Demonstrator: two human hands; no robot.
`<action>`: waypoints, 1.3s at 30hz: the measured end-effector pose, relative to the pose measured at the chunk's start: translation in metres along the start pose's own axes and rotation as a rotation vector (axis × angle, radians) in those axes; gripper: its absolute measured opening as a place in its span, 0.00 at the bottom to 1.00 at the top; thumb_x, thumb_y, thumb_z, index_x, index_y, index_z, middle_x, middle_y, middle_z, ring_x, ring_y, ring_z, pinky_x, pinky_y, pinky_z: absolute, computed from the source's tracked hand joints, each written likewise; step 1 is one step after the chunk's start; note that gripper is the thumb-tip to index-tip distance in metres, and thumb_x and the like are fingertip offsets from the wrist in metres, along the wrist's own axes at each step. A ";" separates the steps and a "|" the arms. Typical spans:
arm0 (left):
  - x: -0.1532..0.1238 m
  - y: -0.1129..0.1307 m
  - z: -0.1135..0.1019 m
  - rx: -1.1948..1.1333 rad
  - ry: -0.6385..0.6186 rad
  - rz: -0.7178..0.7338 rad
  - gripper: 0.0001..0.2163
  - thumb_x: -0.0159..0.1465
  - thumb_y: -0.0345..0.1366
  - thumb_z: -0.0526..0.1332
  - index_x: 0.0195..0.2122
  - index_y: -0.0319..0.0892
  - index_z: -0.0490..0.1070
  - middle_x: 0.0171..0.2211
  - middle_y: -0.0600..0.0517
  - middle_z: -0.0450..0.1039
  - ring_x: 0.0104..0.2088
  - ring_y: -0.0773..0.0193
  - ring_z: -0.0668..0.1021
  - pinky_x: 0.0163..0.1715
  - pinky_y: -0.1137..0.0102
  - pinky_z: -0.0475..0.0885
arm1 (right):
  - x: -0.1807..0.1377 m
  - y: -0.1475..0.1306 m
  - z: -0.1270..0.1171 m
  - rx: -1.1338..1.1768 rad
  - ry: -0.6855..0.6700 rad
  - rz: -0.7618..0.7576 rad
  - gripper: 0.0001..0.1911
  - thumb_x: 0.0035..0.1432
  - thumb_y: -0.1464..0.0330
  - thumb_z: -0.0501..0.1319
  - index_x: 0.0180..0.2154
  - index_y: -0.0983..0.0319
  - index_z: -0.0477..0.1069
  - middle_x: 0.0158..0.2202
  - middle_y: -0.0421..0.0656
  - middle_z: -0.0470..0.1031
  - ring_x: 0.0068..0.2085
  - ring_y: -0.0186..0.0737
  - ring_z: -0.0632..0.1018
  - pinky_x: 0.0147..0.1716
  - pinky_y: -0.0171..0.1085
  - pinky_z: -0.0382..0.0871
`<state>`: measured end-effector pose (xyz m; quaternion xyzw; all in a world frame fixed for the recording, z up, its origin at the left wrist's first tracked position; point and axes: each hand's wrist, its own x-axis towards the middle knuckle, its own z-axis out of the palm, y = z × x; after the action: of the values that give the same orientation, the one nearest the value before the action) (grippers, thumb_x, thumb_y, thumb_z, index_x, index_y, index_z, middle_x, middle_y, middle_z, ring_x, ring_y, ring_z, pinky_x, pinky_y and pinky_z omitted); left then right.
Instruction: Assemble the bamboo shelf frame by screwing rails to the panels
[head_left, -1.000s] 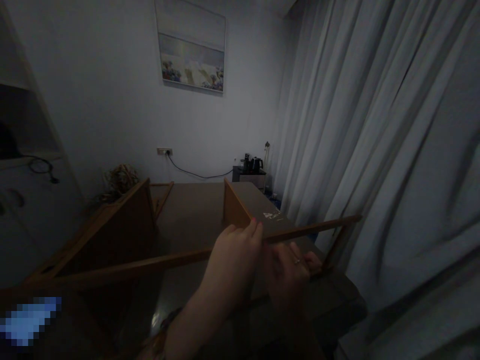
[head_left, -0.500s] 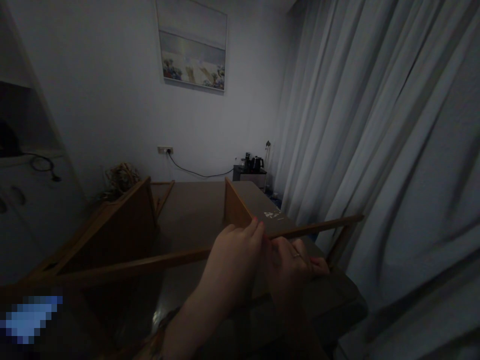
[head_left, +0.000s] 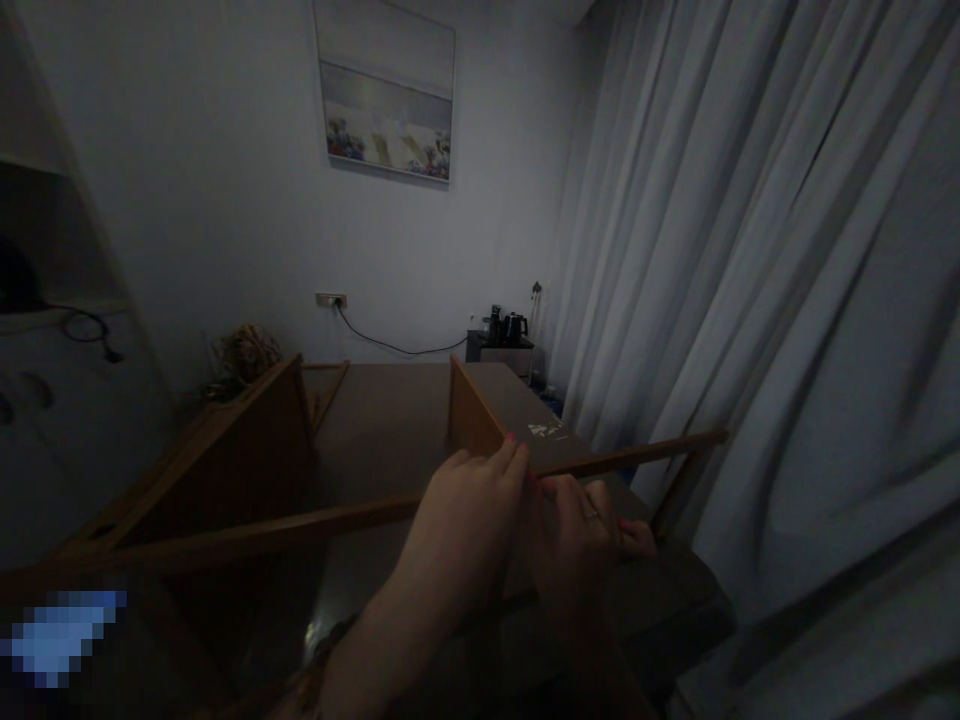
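Over at nine o'clock a tilted wooden panel (head_left: 247, 450) leans in the gloom; a long wooden rail (head_left: 315, 522) runs from it across to three o'clock. Dead centre, the left hand (head_left: 469, 510) curls over that rail, fingertips on top. Just beside it, the right hand (head_left: 581, 535) closes around the frame lower down, near the grey curtain (head_left: 787, 330)
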<state>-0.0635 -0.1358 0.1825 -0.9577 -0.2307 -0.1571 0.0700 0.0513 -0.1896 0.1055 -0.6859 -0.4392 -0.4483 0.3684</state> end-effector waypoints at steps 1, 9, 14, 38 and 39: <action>0.000 0.000 0.000 0.002 -0.003 -0.002 0.20 0.66 0.29 0.55 0.60 0.35 0.62 0.61 0.42 0.63 0.46 0.56 0.79 0.46 0.61 0.75 | 0.000 0.000 0.000 -0.002 0.003 -0.007 0.16 0.68 0.61 0.52 0.27 0.58 0.65 0.20 0.35 0.71 0.28 0.38 0.69 0.33 0.42 0.46; -0.001 0.001 -0.001 0.017 -0.002 0.003 0.22 0.65 0.28 0.55 0.60 0.34 0.62 0.62 0.41 0.62 0.46 0.56 0.79 0.45 0.62 0.75 | 0.003 0.003 -0.001 0.020 0.043 -0.040 0.14 0.67 0.61 0.53 0.29 0.58 0.67 0.19 0.34 0.69 0.26 0.37 0.69 0.34 0.41 0.47; -0.001 0.000 -0.003 0.035 -0.010 0.006 0.21 0.66 0.28 0.53 0.60 0.33 0.61 0.62 0.40 0.62 0.45 0.56 0.80 0.44 0.62 0.75 | 0.004 0.007 0.000 0.073 0.062 -0.066 0.13 0.66 0.61 0.52 0.31 0.58 0.68 0.21 0.34 0.73 0.26 0.35 0.70 0.34 0.42 0.48; -0.001 0.004 -0.004 0.065 -0.019 0.000 0.20 0.66 0.29 0.54 0.60 0.34 0.62 0.61 0.40 0.62 0.45 0.57 0.80 0.45 0.64 0.75 | 0.003 0.005 0.001 0.040 -0.019 -0.061 0.19 0.68 0.60 0.50 0.26 0.59 0.66 0.18 0.36 0.71 0.28 0.38 0.67 0.33 0.41 0.46; -0.001 0.004 -0.004 0.066 -0.020 -0.002 0.21 0.66 0.29 0.54 0.60 0.34 0.61 0.61 0.39 0.62 0.44 0.57 0.80 0.45 0.64 0.75 | 0.003 0.004 0.001 0.040 -0.022 -0.057 0.19 0.68 0.60 0.50 0.26 0.59 0.65 0.18 0.36 0.71 0.28 0.38 0.67 0.33 0.41 0.46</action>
<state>-0.0630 -0.1407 0.1856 -0.9562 -0.2371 -0.1399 0.0990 0.0563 -0.1896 0.1076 -0.6704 -0.4717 -0.4422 0.3641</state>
